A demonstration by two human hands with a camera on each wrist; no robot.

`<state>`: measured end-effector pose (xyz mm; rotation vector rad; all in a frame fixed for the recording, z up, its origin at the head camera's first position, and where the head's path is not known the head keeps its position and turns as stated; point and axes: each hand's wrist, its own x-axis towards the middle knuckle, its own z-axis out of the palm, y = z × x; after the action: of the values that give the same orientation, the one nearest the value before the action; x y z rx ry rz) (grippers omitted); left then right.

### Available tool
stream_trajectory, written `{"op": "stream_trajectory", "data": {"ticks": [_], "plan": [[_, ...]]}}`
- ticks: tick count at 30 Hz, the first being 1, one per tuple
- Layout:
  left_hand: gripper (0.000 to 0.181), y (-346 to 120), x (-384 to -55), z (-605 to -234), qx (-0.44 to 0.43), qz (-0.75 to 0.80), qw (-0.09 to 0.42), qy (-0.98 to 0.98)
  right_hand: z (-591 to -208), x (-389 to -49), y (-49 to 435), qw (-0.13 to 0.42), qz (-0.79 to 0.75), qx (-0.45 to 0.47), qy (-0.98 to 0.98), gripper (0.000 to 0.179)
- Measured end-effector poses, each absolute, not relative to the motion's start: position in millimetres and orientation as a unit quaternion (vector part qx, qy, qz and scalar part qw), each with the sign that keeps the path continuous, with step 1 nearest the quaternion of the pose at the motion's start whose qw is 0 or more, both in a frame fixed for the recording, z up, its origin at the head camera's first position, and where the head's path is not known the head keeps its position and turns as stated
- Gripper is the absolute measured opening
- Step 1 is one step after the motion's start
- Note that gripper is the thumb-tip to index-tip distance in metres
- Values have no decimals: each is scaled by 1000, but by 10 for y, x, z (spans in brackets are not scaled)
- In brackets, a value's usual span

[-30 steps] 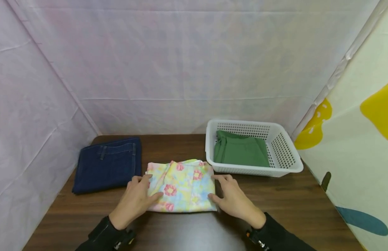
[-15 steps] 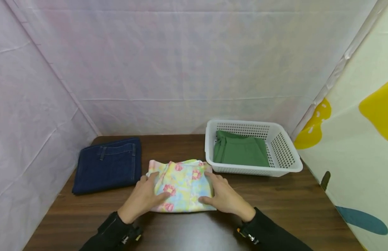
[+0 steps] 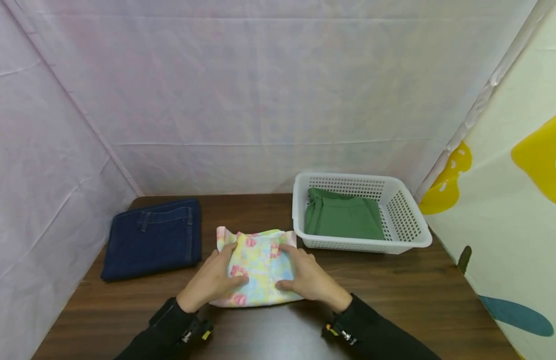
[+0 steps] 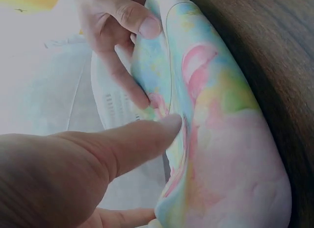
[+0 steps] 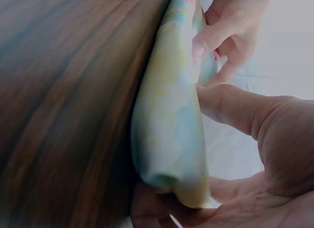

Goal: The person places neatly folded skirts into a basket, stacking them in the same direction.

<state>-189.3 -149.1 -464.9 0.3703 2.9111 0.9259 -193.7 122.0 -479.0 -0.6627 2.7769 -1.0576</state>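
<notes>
A folded floral garment (image 3: 259, 267), pastel yellow, blue and pink, lies on the wooden table between both hands. My left hand (image 3: 211, 281) grips its left side, with thumb and forefinger over the top; the other fingers are mostly hidden. From the right, my right hand (image 3: 310, 280) holds the opposite side. In the right wrist view the right thumb (image 5: 230, 104) presses on the top while fingers curl under the folded edge. The left wrist view has the left thumb (image 4: 142, 139) pushing into the upper layers. The garment bulges slightly between the hands.
Folded dark blue jeans (image 3: 152, 239) lie at the table's left. A white perforated basket (image 3: 410, 239) stands at the back right, close behind the floral garment, with a folded green garment (image 3: 347, 217) inside. White cloth walls (image 3: 260, 100) enclose the table's back and left.
Both hands have moved inward from the garment's side edges onto it. Its sides are squeezed closer together, and its back left corner now sticks up. Jeans and basket stay put.
</notes>
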Motion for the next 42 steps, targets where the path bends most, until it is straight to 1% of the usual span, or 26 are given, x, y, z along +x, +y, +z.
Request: {"op": "stream_trajectory", "data": {"ticks": [8,11,14,20,26,31,36,42], "plan": [[88,-1488,-1941,-4675,140,305,40,941,-4769,-1969,1119,30,-353,-236,905,81],[87,-1497,-1947,-4679,144,304,40,941,-4758,-1980,1093,31,-356,-242,902,78],[84,-1510,-1940,-4677,149,304,34,940,-4764,-1990,1076,35,-360,-244,900,75],[75,-1528,-1910,-4657,158,319,23,934,-4770,-1991,1051,16,-363,-258,895,67],[71,-1556,-1907,-4593,160,325,22,932,-4736,-1977,1031,-10,-347,-277,896,67],[68,-1593,-1905,-4510,162,323,6,932,-4677,-1995,1012,-28,-332,-287,898,70],[68,-1624,-1897,-4435,160,321,-8,933,-4608,-2019,993,-40,-322,-292,899,73],[68,-1664,-1894,-4364,158,316,-11,935,-4542,-2017,974,-48,-328,-300,895,72]]}}
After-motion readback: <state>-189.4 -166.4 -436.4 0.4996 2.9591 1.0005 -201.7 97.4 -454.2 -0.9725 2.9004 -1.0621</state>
